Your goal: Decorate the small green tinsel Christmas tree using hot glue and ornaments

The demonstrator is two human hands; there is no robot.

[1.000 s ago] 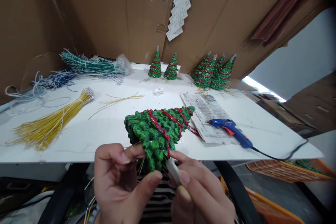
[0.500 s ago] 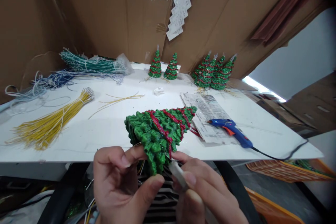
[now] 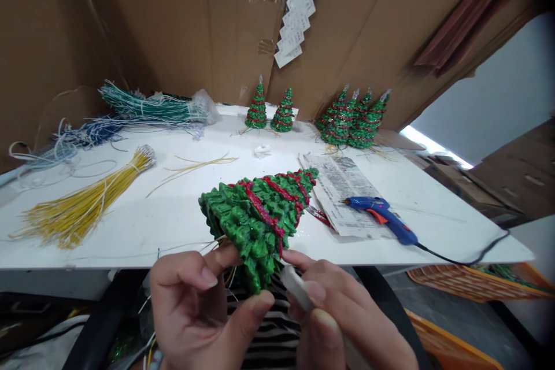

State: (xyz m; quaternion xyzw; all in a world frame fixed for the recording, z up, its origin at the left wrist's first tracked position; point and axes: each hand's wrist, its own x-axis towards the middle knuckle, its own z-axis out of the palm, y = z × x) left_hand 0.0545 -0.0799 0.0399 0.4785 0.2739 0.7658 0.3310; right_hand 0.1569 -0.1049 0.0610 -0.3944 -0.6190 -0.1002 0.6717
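A green model Christmas tree with red glittery garland lies tilted on its side above the table's front edge, its tip pointing right. My left hand grips it by the base, fingers reaching underneath and thumb against the lower rim. Thin wires stick out near the base. Between the thumb and fingers of my right hand is a small pale grey-handled tool. Its thin end meets the tree's lower side; the very tip is hidden, so its kind is unclear.
A blue glue gun rests on folded newspaper, its cord trailing right. Yellow wires lie bundled at left, with green wires behind. Several finished trees stand at the back. Orange baskets sit below right.
The tree has shifted slightly left, its tip moving a little left and up. Both hands keep their hold, and the tool stays against the tree's lower side.
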